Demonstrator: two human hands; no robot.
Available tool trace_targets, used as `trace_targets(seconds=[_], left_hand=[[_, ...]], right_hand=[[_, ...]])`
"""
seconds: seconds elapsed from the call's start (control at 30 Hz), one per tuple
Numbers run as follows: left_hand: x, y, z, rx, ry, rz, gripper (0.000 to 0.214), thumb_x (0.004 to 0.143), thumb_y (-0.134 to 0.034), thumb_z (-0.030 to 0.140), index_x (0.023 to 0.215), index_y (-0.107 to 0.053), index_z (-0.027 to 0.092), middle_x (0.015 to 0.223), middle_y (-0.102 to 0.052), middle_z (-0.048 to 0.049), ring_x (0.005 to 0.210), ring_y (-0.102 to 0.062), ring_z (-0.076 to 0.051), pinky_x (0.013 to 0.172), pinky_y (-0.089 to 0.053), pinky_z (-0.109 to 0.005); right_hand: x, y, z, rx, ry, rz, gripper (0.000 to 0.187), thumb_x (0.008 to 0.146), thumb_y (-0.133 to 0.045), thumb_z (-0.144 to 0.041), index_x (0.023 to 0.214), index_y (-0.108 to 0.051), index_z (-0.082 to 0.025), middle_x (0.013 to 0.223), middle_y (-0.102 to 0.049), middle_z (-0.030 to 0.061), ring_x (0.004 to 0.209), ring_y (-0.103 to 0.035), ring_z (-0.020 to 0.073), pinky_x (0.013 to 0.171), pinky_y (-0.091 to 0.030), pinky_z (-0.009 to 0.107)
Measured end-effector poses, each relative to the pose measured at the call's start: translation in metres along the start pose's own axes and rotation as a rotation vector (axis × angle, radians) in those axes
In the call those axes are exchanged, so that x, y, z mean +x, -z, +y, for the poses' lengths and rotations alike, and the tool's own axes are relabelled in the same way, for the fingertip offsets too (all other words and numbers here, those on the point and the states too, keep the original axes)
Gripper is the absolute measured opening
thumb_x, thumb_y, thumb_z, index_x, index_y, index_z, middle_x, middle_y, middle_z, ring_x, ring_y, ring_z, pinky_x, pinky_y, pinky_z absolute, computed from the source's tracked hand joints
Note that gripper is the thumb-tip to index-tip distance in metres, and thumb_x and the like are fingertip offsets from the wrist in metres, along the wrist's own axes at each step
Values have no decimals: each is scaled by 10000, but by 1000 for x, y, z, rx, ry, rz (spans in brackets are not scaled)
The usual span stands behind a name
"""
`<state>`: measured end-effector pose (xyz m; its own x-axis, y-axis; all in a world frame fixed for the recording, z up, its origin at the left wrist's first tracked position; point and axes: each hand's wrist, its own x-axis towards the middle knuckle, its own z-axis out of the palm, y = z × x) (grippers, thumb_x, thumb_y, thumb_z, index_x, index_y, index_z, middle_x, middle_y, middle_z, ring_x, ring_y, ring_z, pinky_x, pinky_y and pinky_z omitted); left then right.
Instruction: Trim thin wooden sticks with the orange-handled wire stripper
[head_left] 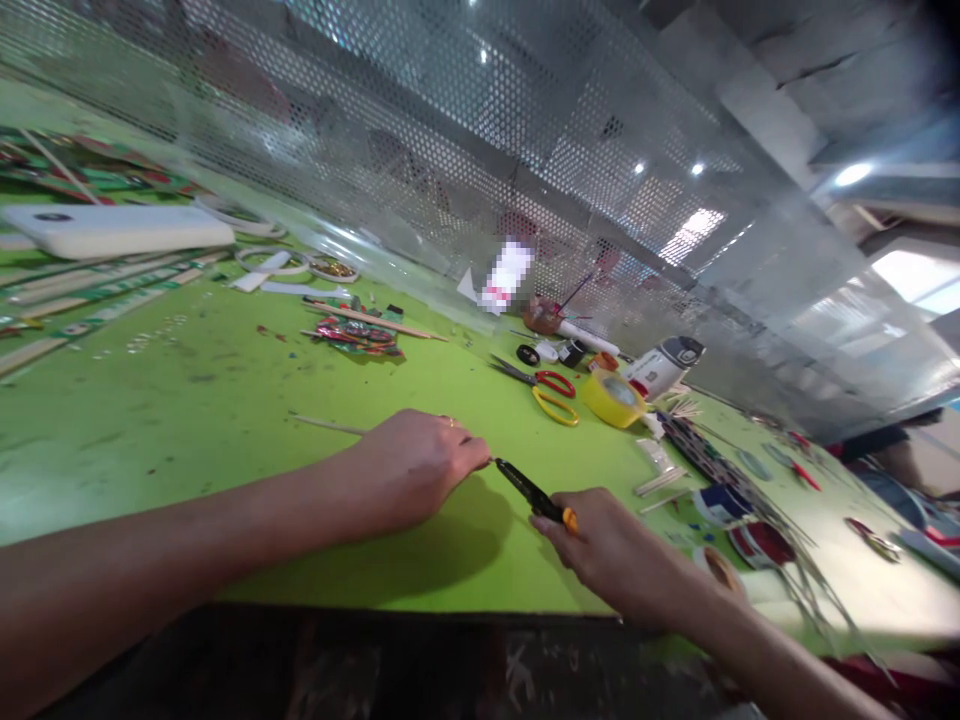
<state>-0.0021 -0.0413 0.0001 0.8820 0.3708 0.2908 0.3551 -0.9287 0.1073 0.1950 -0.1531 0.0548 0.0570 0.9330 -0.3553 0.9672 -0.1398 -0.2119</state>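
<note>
My left hand (420, 465) is closed around a thin pale stick (326, 424). Its long end sticks out behind the hand to the left, and a short tip seems to show just past my fingertips. My right hand (600, 540) grips a pair of black pliers with orange handles (532, 492), perhaps wire strippers. The jaws point up and left and meet the stick's tip or stop right beside it; which one, I cannot tell. Both hands hover low over the green tabletop (442, 385).
Scissors (536, 382) with red and yellow handles lie beyond my hands, near yellow tape (613, 398) and a white bottle (666, 366). Paint pots (761, 545) stand at right. Colourful strips (356, 332) and a white box (127, 232) lie left. A perforated clear screen (420, 150) borders the back.
</note>
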Motion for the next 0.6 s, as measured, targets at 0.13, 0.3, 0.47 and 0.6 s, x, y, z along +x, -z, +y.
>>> trace_targets(seconds=[0.13,0.3,0.47,0.6], left_hand=[[3,6,-2,-312,86,-60,312,956,-369,284,798,-617,180,637,-609,-22,573,-560,-149,533,-321,-238],[3,24,-2,-716,173,-211,333,967,-325,362,1021,-595,174,561,-568,21,513,-508,-120,546,-363,-199],[3,34,-1,-970,202,-248,357,955,-343,427,1050,-553,155,597,-591,9,574,-486,-126,595,-381,-208],[3,37,0,-1140,191,-329,373,948,-352,466,1005,-548,153,591,-600,3,496,-374,-101,504,-315,-195]], right_hand=[[-2,-3,5,-111,30,90,242,882,-450,-301,730,-590,-173,693,-656,81,637,-594,175,532,-309,249],[-6,-2,7,-19,47,117,178,872,-441,-248,772,-575,-190,716,-652,48,667,-597,163,599,-349,246],[-9,-7,13,-86,119,292,266,728,-435,-43,921,-567,-171,835,-628,56,791,-576,182,687,-382,263],[-8,-12,18,-180,198,495,434,674,-401,1,1060,-542,-140,879,-589,85,862,-545,209,764,-408,304]])
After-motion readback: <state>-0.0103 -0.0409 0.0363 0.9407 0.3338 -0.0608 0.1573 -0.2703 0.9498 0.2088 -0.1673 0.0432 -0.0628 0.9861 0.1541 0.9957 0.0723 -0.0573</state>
